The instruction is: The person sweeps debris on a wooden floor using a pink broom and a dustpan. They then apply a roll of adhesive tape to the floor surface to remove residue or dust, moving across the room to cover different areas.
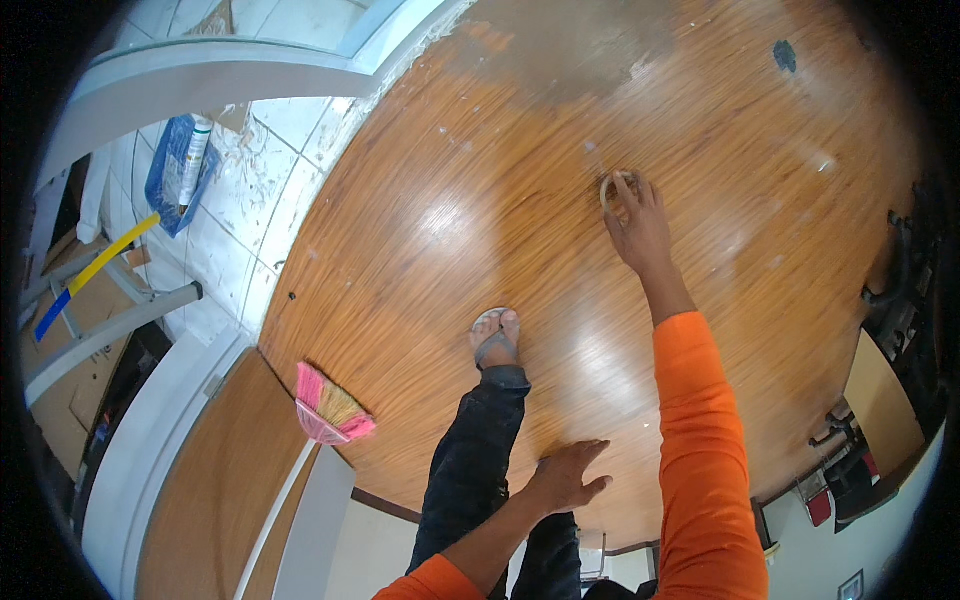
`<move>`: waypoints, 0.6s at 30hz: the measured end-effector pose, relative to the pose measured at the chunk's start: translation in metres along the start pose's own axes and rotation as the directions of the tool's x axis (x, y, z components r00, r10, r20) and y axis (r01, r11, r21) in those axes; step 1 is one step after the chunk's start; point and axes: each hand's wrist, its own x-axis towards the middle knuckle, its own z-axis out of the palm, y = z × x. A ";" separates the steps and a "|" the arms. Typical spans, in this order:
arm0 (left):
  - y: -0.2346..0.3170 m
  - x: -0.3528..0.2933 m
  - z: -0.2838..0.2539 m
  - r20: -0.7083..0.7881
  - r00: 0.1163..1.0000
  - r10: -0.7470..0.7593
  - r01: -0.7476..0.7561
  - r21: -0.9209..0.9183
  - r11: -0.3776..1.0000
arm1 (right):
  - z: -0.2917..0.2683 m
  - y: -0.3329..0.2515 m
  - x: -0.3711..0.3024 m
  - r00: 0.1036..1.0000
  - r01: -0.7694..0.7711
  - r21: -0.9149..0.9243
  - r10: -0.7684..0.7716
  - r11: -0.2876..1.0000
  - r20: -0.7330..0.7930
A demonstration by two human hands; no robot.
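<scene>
My right hand (640, 225) reaches out low over the wood-patterned floor (420, 270). Its fingers are curled round a pale ring that looks like a roll of tape (605, 192); the fingers hide much of it. Close by, a dark smudge marks the floor. My left hand (567, 477) is near my knees with its fingers stretched out and holds nothing. Below it are my dark trousers (460, 450), and one sandalled foot (495, 335) stands on the floor.
A pink broom (335, 405) leans by the brown door panel at left. Beyond the pale frame, a blue tray (180, 175) with a tube lies on white tiles beside a metal ladder (110, 335). A grey patch (570, 50) covers the far floor. Chairs and a table (880, 390) stand right.
</scene>
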 end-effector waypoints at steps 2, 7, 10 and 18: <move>0.002 0.000 0.001 -0.014 1.000 -0.002 0.002 -0.002 1.000 | 0.004 -0.007 0.008 1.000 0.011 0.005 -0.011 1.000 0.003; 0.009 0.001 -0.008 0.009 1.000 0.006 -0.006 0.013 1.000 | 0.018 -0.014 0.019 0.998 0.023 -0.104 -0.016 0.994 0.062; 0.011 0.000 -0.011 -0.028 1.000 0.007 -0.006 0.040 0.999 | 0.018 -0.022 0.044 0.996 0.013 -0.138 0.000 0.990 0.089; 0.012 -0.003 -0.013 0.037 0.999 -0.021 0.021 -0.022 1.000 | 0.009 -0.025 0.076 0.964 0.007 0.243 0.058 0.970 -0.259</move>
